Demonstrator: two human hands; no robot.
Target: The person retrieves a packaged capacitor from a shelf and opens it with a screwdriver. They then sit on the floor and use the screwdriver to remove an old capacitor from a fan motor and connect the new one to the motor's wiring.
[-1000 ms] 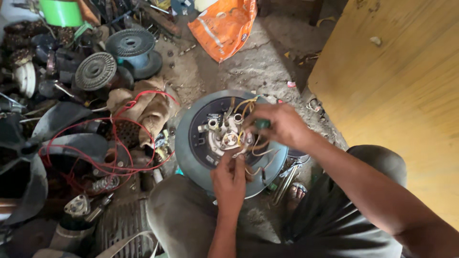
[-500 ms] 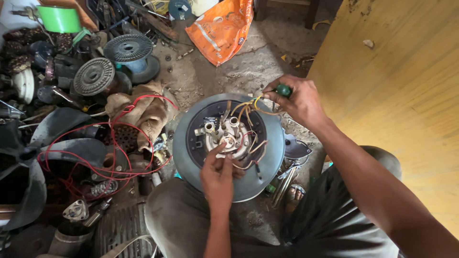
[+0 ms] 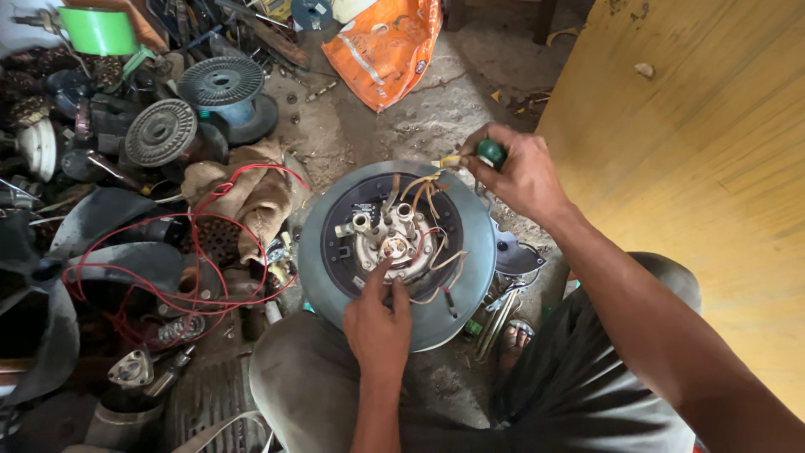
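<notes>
Head view: round grey fan motor [image 3: 470,252] sits on person's lap, betw. both hands. Left hand [image 3: 377,323] at its near edge, fingers pinching the central metal hub [image 3: 396,243]. Right hand [image 3: 520,172] at far rim, clenched on green-handled screwdriver [image 3: 490,153] beside yellow wires [image 3: 423,186].

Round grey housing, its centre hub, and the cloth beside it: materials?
Round grey housing: looks like painted metal, matt blue-grey, scuffed. Centre hub: bare cast metal, pale dull sheen, probably aluminium. Cloth: coarse tan weave, likely jute sacking.
</notes>
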